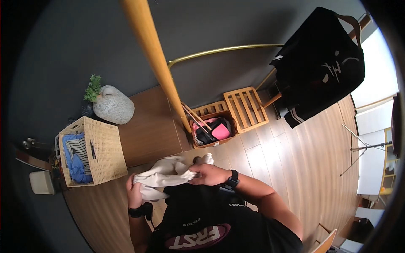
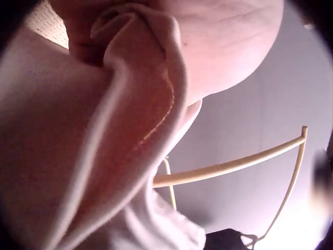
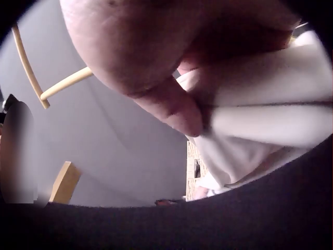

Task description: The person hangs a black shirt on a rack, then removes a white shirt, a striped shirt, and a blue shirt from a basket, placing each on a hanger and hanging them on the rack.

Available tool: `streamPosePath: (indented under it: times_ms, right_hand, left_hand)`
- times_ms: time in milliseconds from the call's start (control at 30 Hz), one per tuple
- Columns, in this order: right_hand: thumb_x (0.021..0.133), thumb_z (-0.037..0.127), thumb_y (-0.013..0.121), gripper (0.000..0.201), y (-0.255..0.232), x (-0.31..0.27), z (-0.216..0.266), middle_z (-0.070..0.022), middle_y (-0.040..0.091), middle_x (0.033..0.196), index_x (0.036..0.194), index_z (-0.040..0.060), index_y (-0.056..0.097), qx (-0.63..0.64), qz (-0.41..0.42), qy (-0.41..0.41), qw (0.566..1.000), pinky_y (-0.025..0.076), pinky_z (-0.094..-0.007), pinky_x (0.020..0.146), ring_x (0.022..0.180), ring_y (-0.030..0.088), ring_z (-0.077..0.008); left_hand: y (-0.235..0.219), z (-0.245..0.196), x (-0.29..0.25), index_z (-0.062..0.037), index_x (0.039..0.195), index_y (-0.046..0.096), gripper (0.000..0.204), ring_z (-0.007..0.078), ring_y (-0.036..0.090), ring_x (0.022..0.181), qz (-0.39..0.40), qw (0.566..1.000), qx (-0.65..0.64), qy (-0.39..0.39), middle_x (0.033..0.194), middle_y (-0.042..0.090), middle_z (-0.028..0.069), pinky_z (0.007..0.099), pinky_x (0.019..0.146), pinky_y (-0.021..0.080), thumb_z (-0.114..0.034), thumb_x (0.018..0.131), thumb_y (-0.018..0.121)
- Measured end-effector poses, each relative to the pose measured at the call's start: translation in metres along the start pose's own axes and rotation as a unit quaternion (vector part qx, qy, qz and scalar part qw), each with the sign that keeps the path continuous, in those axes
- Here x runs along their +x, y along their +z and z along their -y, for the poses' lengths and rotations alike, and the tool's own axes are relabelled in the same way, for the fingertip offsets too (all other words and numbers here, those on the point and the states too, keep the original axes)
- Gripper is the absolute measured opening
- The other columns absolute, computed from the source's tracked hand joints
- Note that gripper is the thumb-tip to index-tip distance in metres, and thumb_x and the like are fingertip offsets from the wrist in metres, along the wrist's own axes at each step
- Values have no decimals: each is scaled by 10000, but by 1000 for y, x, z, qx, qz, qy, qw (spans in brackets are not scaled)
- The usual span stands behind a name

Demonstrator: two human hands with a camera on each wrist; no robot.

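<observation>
A cream-coloured piece of fabric (image 1: 162,176), bunched and folded, is stretched between the two hands in front of the black T-shirt. At its left end the left hand (image 1: 134,192) grips it; a stitched seam shows close up on the cloth (image 2: 140,120) in the left wrist view. The right hand (image 1: 209,174) pinches its other end, and a loose part sticks up beyond the fingers. Seen from the right wrist, the thumb (image 3: 182,112) presses on the folded fabric (image 3: 260,114). Whether it is a garment I cannot tell.
A wicker basket (image 1: 107,147) with blue and striped clothes stands at left, near a stone vase (image 1: 113,105) with a plant. Ahead, a brown bin (image 1: 215,144) with pink and black items sits by a wooden slatted rack (image 1: 247,110). A black garment (image 1: 320,67) hangs at right.
</observation>
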State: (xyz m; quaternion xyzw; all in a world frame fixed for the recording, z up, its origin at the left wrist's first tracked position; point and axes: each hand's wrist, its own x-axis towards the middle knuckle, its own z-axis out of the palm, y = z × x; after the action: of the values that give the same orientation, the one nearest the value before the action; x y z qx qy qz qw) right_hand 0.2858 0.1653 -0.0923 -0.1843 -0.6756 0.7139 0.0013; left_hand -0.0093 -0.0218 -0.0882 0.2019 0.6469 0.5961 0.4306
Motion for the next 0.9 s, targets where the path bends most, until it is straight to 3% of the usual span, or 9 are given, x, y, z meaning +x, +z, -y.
streamPosePath:
  times_ms: [67, 100, 200, 233, 433, 633, 733, 833, 900]
  right_hand:
    - [942, 165, 708, 375, 3, 3, -6, -125, 650, 1170, 1274, 23, 604, -15, -14, -72, 997, 486, -367, 976, 1119, 624, -250]
    - [948, 154, 706, 393, 4, 4, -6, -119, 639, 1191, 1300, 20, 594, -22, -20, -109, 994, 483, -369, 991, 1145, 612, -246]
    - [935, 165, 720, 424, 2, 10, 0, -124, 618, 1230, 1314, 25, 592, -49, -12, -96, 994, 478, -377, 1006, 1147, 606, -275]
    - [934, 174, 726, 426, 4, 12, 1, -118, 611, 1222, 1314, 31, 595, -53, -31, -126, 990, 497, -358, 975, 1105, 614, -258]
    - [895, 238, 773, 589, 7, 15, 23, -116, 649, 980, 1373, 19, 509, -53, 32, 1, 998, 549, -367, 836, 898, 669, -248]
    - [870, 322, 793, 789, 18, 15, 12, -175, 684, 1095, 1479, 24, 388, 13, 50, -8, 999, 548, -395, 881, 990, 700, -307]
    - [868, 361, 783, 776, 28, 9, 11, -209, 688, 1142, 1452, 15, 409, -96, 0, -41, 995, 536, -429, 921, 1039, 693, -371]
    - [891, 340, 742, 632, 38, 5, 11, -225, 690, 1115, 1373, 11, 498, -90, -32, -86, 992, 524, -455, 932, 1034, 680, -413]
    - [908, 306, 709, 513, 42, 5, 13, -232, 692, 1078, 1303, 15, 560, -105, -15, -52, 993, 525, -461, 918, 1029, 676, -419]
  left_hand:
    - [6, -13, -5, 22, 1076, 639, 232, 125, 634, 944, 45, 999, -23, 9, 1000, 676, 48, 271, 861, 505, 24, 888, 504]
    - [9, -15, -6, 34, 1091, 639, 257, 123, 634, 946, 39, 999, 26, 15, 1005, 681, 53, 271, 862, 503, 29, 864, 518]
    - [26, -27, -8, 41, 1100, 644, 262, 112, 631, 943, 116, 987, 109, 21, 1009, 687, 49, 266, 861, 495, 25, 861, 536]
    - [34, -33, -8, 44, 1099, 647, 246, 94, 623, 933, 141, 977, 154, 36, 1010, 687, 38, 254, 851, 487, 19, 876, 548]
    - [65, -54, -10, 38, 1097, 636, 197, 85, 617, 943, 215, 969, 119, 12, 988, 672, 23, 249, 851, 489, 14, 910, 581]
    - [83, -53, -14, 30, 1145, 607, 241, 91, 620, 972, 300, 946, 117, -37, 1047, 665, 35, 264, 878, 499, 28, 904, 607]
    - [89, -55, -20, 22, 1161, 601, 222, 85, 621, 1000, 327, 934, 123, -72, 1064, 662, 38, 264, 894, 505, 9, 940, 625]
    - [86, -58, -26, 18, 1225, 577, 268, 81, 613, 1045, 356, 921, 133, -89, 1115, 649, 41, 260, 919, 504, -29, 973, 653]
    - [86, -65, -33, 12, 1269, 544, 324, 85, 594, 1071, 367, 917, 109, -110, 1153, 621, 36, 262, 940, 486, -29, 967, 654]
